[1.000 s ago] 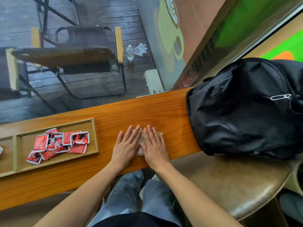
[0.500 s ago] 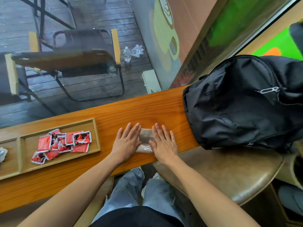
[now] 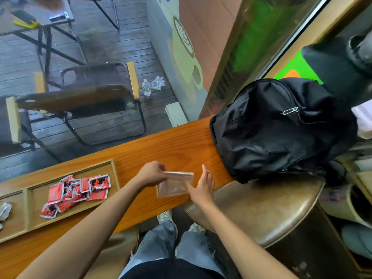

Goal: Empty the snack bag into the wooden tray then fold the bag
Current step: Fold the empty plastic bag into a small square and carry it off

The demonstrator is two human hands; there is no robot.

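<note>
The clear plastic snack bag [image 3: 173, 186] lies on the wooden counter, its far edge raised. My left hand [image 3: 150, 174] pinches that raised edge at its left corner. My right hand [image 3: 202, 187] rests with flat fingers on the bag's right side, pressing it down. Several red snack packets [image 3: 77, 192] lie heaped in the middle compartment of the wooden tray [image 3: 114, 172] at the left of the counter.
A black backpack [image 3: 277, 129] sits on the counter just right of my hands. A brown leather stool [image 3: 261, 210] stands below it. Crumpled wrapping [image 3: 4, 211] lies in the tray's left compartment. Beyond the glass stand a chair and a table.
Both hands were pressing flat on the bag. Now my left hand has closed on the bag's far edge and lifted it, while my right hand has slid to the bag's right side.
</note>
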